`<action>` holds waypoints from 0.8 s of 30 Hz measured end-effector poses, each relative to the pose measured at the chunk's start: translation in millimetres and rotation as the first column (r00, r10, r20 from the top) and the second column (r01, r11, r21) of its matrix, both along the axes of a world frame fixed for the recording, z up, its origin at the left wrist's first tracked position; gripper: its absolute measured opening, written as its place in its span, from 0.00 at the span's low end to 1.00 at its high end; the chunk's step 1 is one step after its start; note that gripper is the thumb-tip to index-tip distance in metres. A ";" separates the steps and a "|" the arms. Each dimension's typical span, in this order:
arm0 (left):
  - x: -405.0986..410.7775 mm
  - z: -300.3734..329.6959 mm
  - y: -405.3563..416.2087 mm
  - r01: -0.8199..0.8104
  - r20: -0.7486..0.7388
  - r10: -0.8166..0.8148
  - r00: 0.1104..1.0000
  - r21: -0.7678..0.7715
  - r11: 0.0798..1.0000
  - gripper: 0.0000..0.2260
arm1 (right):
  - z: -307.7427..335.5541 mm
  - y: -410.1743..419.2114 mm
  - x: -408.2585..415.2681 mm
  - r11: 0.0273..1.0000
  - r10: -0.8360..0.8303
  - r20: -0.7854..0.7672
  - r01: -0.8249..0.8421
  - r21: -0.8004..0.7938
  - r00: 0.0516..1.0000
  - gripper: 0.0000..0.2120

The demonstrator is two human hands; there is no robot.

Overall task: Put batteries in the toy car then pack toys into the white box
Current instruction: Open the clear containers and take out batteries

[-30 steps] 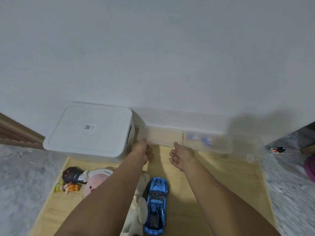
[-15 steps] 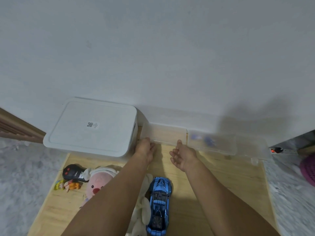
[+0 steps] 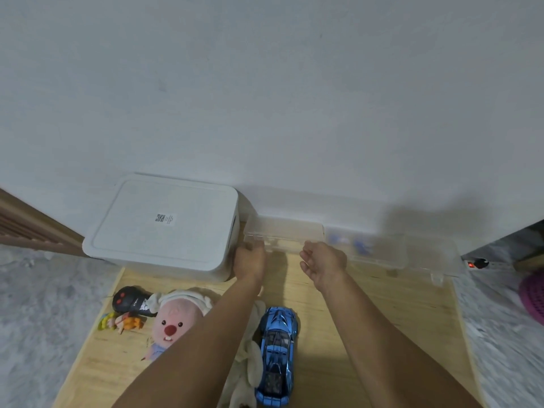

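A clear plastic case [image 3: 284,232] lies against the wall, to the right of the closed white box [image 3: 164,228]. My left hand [image 3: 248,260] grips the case's front left corner. My right hand [image 3: 322,260] has curled fingers on the front edge near its right end. Beside it, a second clear case [image 3: 365,248] holds blurred blue items. The blue toy car [image 3: 276,354] sits on the wooden board [image 3: 382,319] between my forearms. A pink plush [image 3: 176,319], a black remote [image 3: 129,300], a small figure [image 3: 122,320] and a cream plush [image 3: 250,363] lie on the left.
The white wall rises directly behind the box and the cases. Grey carpet [image 3: 44,319] borders the board on both sides. A power strip with a red light [image 3: 474,264] lies at the right, and a purple basket [image 3: 532,295] shows at the right edge.
Both hands stay at the two ends of the clear case. The view has shifted slightly, and nothing on the board has moved.
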State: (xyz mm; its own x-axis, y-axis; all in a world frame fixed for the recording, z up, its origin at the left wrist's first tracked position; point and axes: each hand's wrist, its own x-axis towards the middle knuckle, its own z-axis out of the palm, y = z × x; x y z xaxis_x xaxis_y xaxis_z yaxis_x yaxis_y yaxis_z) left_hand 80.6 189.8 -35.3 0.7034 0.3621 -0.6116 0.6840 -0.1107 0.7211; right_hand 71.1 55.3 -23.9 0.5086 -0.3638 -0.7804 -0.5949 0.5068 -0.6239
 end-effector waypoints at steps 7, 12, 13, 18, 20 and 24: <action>-24.3 3.2 -8.5 0.306 0.187 -0.439 0.879 0.486 0.819 0.24 | -5.9 0.5 -0.2 0.987 0.032 0.084 -0.018 -0.159 0.996 0.08; -23.3 -12.1 -0.7 0.631 -0.082 -0.702 0.708 0.521 0.575 0.35 | -12.8 5.1 -0.5 0.909 0.230 0.155 -0.156 -0.386 0.961 0.05; -22.8 -12.7 1.3 0.673 -0.128 -0.724 0.678 0.503 0.541 0.37 | -15.7 5.4 -0.4 0.843 0.311 0.145 -0.202 -0.499 0.939 0.07; -23.3 -11.2 6.5 0.766 -0.244 -0.774 0.585 0.482 0.427 0.41 | -22.1 11.9 1.6 0.191 0.741 -0.182 -0.463 -0.866 0.646 0.09; -21.9 -10.3 6.5 0.779 -0.264 -0.777 0.572 0.472 0.413 0.42 | -19.7 14.1 7.3 -0.112 0.782 -0.430 -0.577 -0.809 0.451 0.16; -19.0 -11.5 8.4 0.798 -0.281 -0.803 0.525 0.491 0.350 0.42 | -16.2 14.3 17.5 -0.358 0.759 -0.623 -0.676 -0.644 0.191 0.20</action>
